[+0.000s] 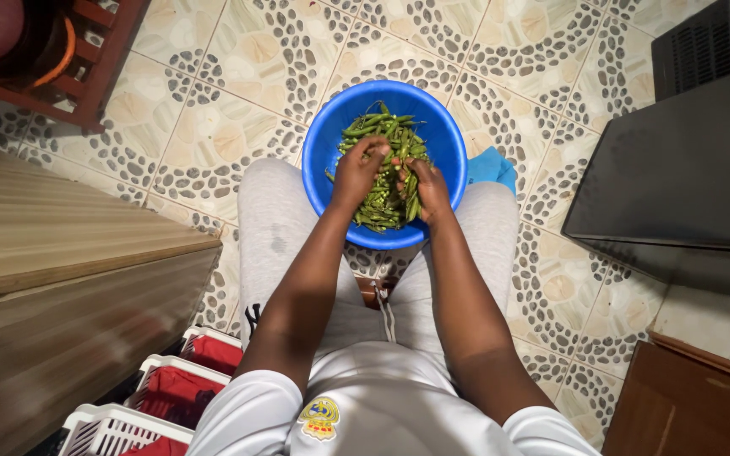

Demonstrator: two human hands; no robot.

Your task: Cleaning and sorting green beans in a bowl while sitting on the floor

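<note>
Upper centre of the frame, a blue basin [323, 160] is resting on the person's knees; left hand [356, 173] and right hand [428, 187] are gripping green pods [386, 127] inside, patterned tile floor [213, 127] lying open around.

Home kitchen area: pebble-patterned tiled floor [238, 76], wooden worktop [61, 228], red shelf rack [86, 76], plastic crates [171, 388], blue bowl [331, 143] of green pods [386, 169]
</note>
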